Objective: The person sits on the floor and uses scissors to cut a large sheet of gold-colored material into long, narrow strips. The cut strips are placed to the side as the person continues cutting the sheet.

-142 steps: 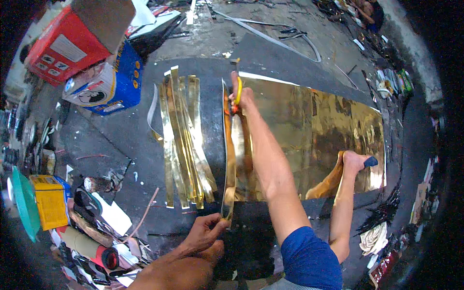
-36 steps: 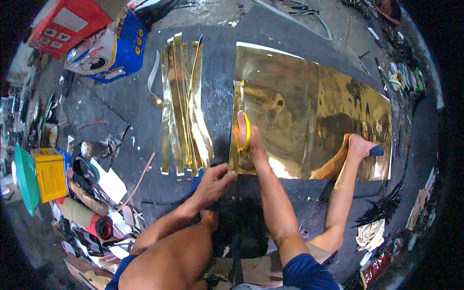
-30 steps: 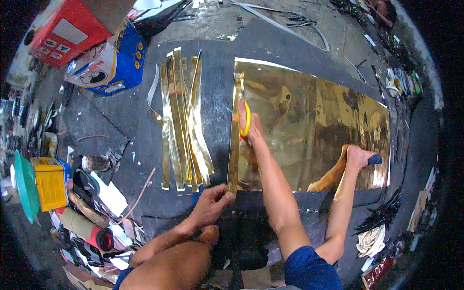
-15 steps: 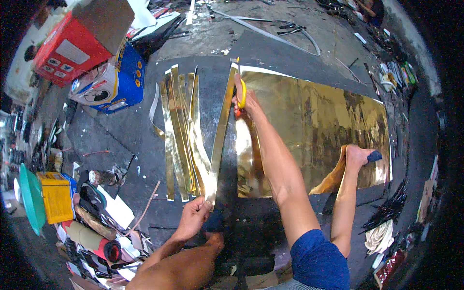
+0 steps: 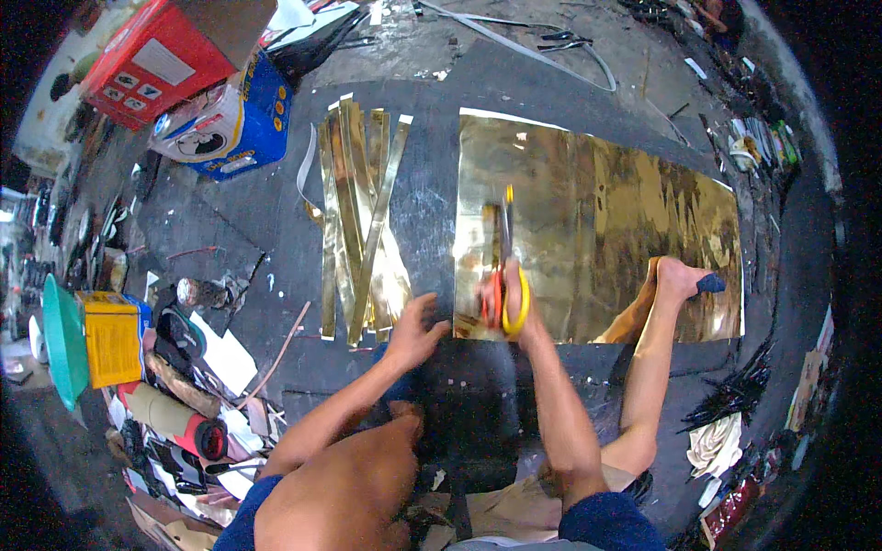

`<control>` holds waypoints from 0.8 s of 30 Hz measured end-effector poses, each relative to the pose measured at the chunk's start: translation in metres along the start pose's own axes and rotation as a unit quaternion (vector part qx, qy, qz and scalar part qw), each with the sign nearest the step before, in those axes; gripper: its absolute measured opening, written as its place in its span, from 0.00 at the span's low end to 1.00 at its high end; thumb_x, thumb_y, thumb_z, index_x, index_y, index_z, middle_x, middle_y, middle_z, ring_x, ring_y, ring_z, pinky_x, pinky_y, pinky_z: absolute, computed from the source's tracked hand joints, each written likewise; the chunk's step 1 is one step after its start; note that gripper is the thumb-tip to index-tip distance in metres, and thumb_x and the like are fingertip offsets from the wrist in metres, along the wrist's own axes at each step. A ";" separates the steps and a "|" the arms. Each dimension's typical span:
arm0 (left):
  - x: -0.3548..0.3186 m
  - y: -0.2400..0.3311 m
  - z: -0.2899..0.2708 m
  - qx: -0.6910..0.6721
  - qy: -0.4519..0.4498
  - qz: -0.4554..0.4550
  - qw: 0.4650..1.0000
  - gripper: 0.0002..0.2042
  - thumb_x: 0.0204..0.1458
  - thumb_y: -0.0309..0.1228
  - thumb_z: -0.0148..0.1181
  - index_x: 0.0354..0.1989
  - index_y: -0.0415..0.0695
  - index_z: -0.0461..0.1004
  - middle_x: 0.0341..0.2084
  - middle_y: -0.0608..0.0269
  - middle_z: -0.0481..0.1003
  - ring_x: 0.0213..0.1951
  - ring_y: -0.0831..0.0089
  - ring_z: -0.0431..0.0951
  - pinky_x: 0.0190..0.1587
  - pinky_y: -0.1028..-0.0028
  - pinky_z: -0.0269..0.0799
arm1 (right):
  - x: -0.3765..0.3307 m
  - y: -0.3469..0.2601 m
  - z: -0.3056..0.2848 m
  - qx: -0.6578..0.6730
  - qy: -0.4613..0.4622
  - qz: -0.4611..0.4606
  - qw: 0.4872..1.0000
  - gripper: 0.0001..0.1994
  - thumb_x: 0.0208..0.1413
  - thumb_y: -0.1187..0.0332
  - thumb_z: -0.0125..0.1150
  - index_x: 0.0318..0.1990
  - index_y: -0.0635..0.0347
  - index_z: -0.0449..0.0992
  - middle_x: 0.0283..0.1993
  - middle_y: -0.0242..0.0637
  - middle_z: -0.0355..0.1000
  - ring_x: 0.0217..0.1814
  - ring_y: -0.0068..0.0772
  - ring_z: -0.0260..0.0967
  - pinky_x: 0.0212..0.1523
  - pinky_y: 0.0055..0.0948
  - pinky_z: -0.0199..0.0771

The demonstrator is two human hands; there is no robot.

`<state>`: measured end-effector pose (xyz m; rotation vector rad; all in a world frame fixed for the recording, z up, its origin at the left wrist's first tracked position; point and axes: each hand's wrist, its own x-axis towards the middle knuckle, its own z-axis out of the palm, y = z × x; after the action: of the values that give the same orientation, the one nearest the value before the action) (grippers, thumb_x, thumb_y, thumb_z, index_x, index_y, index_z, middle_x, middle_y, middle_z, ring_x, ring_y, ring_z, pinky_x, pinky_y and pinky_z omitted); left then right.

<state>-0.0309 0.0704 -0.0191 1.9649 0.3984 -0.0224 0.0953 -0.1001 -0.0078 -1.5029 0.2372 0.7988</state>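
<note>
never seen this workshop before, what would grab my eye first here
The big shiny gold sheet spread on the dark floor mat stands out, with a bare foot resting on its near right part. At its near left edge the right hand holds yellow-and-red scissors pointed into the sheet. Left of it lies a pile of cut gold strips, with the left hand at their near ends.

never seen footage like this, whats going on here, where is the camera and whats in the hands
There is no machine: the camera sits on a person's head and looks down with a fisheye lens, so edges bend. The right hand holds scissors with red and yellow handles, blades over the near edge of a shiny gold sheet. The left hand rests empty on the dark mat, beside a pile of cut gold strips. A bare foot rests on the sheet. Boxes stand at the upper left.
</note>
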 end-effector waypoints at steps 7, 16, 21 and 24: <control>0.029 -0.047 0.062 -0.090 0.042 -0.150 0.984 0.28 0.42 0.28 0.69 0.52 0.35 0.64 0.31 0.61 0.75 0.33 0.75 0.73 0.38 0.75 0.72 | -0.196 0.071 0.003 0.067 -0.040 0.159 0.984 0.43 0.49 0.26 0.31 0.31 0.67 0.70 0.17 0.33 0.63 0.14 0.26 0.63 0.18 0.25 0.68; 0.050 -0.009 0.047 -0.022 -0.088 -0.175 0.980 0.14 0.45 0.36 0.62 0.15 0.39 0.73 0.13 0.63 0.73 0.18 0.75 0.73 0.26 0.72 0.68 | -0.220 0.101 0.019 0.038 -0.114 0.226 0.967 0.41 0.51 0.29 0.35 0.33 0.67 0.70 0.19 0.34 0.64 0.20 0.28 0.67 0.23 0.28 0.71; 0.051 -0.003 0.044 -0.011 -0.093 -0.191 0.977 0.14 0.46 0.36 0.61 0.15 0.40 0.72 0.12 0.63 0.72 0.16 0.77 0.71 0.23 0.72 0.67 | -0.199 0.106 0.024 0.013 -0.103 0.184 0.977 0.44 0.47 0.25 0.33 0.32 0.68 0.71 0.19 0.35 0.64 0.19 0.28 0.67 0.21 0.28 0.71; 0.051 -0.003 0.045 -0.024 -0.096 -0.206 0.973 0.14 0.46 0.36 0.60 0.15 0.40 0.72 0.13 0.62 0.72 0.17 0.75 0.72 0.23 0.71 0.66 | -0.191 0.113 0.021 0.042 -0.079 0.179 0.980 0.44 0.46 0.25 0.33 0.30 0.67 0.71 0.18 0.34 0.64 0.18 0.27 0.67 0.19 0.28 0.70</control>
<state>0.0241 0.0450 -0.0504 1.7831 0.6653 -0.4620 -0.1188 -0.1554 0.0196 -1.3261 0.4249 1.1751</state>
